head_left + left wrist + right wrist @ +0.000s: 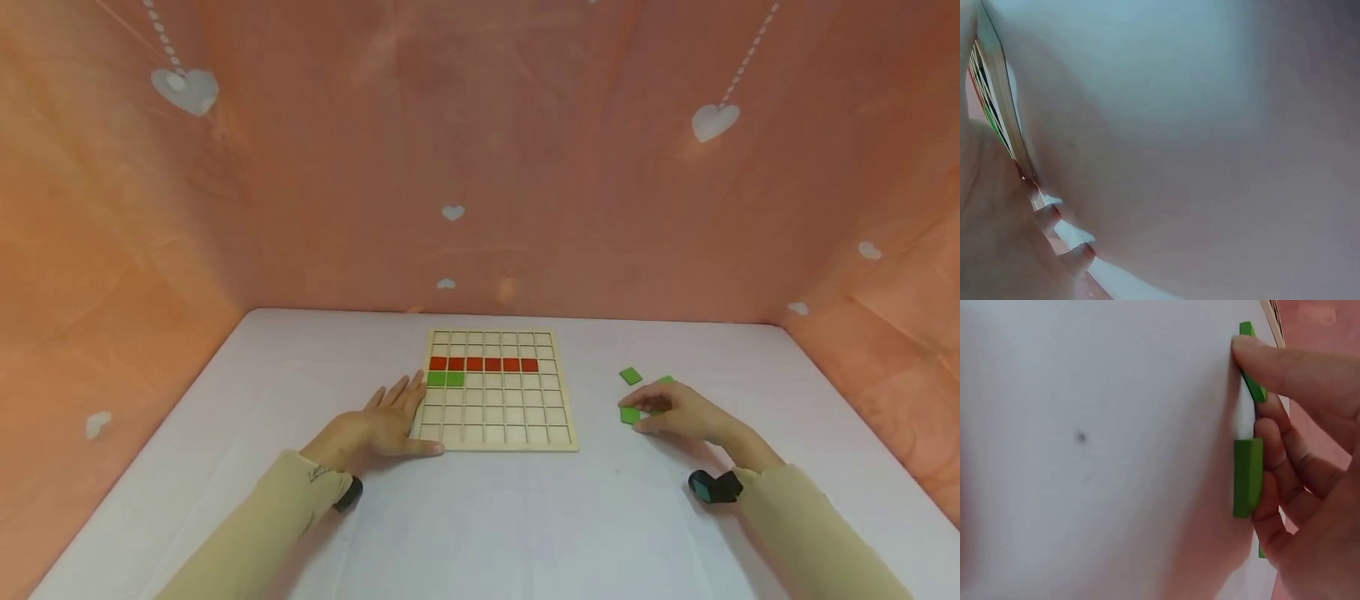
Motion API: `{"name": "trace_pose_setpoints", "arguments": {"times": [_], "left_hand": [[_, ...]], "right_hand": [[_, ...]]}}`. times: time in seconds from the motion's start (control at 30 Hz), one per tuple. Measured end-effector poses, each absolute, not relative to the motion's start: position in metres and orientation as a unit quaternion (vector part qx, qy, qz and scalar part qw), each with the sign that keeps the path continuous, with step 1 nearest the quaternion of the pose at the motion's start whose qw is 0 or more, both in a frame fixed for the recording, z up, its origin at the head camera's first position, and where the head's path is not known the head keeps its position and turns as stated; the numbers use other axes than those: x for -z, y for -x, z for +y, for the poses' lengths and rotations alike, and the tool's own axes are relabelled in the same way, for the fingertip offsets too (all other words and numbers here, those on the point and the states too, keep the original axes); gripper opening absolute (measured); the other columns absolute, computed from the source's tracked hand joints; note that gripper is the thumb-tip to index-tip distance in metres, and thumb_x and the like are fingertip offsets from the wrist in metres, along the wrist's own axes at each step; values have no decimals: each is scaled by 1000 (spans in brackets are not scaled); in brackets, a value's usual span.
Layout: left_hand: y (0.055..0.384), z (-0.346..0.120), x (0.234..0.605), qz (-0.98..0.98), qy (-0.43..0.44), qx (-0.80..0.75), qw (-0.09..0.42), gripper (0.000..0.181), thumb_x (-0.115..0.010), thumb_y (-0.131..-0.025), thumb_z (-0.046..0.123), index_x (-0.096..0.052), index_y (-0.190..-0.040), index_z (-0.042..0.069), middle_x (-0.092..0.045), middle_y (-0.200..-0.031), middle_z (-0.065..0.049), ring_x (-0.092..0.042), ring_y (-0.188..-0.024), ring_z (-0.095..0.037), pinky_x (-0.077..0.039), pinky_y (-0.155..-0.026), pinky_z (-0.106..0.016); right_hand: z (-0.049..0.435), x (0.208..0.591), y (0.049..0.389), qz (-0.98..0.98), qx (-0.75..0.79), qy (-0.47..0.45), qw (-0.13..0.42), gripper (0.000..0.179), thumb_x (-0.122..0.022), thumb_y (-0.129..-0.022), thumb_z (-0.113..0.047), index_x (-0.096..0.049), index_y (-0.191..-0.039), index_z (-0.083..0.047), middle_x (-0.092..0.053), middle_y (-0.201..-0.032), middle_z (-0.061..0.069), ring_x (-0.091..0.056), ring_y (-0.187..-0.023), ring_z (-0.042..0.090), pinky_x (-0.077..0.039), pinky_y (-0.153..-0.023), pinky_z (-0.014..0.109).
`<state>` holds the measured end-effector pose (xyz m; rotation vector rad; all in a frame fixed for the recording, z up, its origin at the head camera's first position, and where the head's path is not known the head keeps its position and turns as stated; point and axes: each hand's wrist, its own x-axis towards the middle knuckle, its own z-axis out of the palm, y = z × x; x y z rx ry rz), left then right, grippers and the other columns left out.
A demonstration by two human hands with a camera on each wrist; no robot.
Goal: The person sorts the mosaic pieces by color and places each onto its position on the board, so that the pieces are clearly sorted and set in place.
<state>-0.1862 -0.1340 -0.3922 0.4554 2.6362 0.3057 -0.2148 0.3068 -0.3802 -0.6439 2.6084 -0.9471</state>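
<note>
A light wooden grid board [483, 412] lies on the table. My left hand [390, 425] rests at its left edge with fingers spread, the thumb by the near corner. One row holds several red tiles [492, 365]; just below, at the left end, sit two green tiles [446, 379]. To the right of the board, my right hand [690, 412] pinches a green square tile [1255, 387] between thumb and forefinger. Beside its curled lower fingers is another green tile [1248, 478], partly hidden by the hand in the head view.
One loose green tile [631, 376] lies beyond the right hand, and another [666, 380] peeks out behind its knuckles. A white cloth covers the table [510, 525]. Orange-pink fabric with white hearts [525, 167] hangs at the back and sides.
</note>
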Motion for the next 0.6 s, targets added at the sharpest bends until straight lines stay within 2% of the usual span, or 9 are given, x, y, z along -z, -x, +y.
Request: {"name": "trace_pose_setpoints", "arguments": {"times": [0.07,0.2,0.4,0.6], "left_hand": [[188,-134,393,955,-163,-110,223,112,-55,-82,70,-4,-153,1,10,-161,-12,5,-149,-33,-4,-118,-55],[188,-133,392,955,-164,-105,224,111,-55,-82,70,-3,-154,2,11,-161,-12,5,-149,-33,-4,-118,-55],[186,-132,388,954,-163,-100,230,109,-55,-84,67,-2,-153,2,11,-161,-12,6,-149,-32,-3,-119,-54],[183,-129,381,953,-158,-104,235,108,-55,-85,66,-3,-153,1,10,-162,-12,5,-149,-32,-2,-119,-53]], "right_hand": [[305,378,216,902,335,223,154,33,-73,-84,-17,-69,-115,-5,-67,-116,12,-59,-100,19,-49,-79,23],[302,377,217,901,347,205,161,35,-73,-85,-18,-68,-117,-4,-65,-115,14,-57,-98,21,-48,-74,23],[300,378,221,909,345,180,149,39,-72,-86,-24,-66,-120,-6,-64,-119,14,-54,-101,20,-47,-82,30],[297,380,224,908,353,177,142,40,-72,-85,-26,-66,-121,-8,-64,-120,12,-56,-104,20,-46,-86,30]]}}
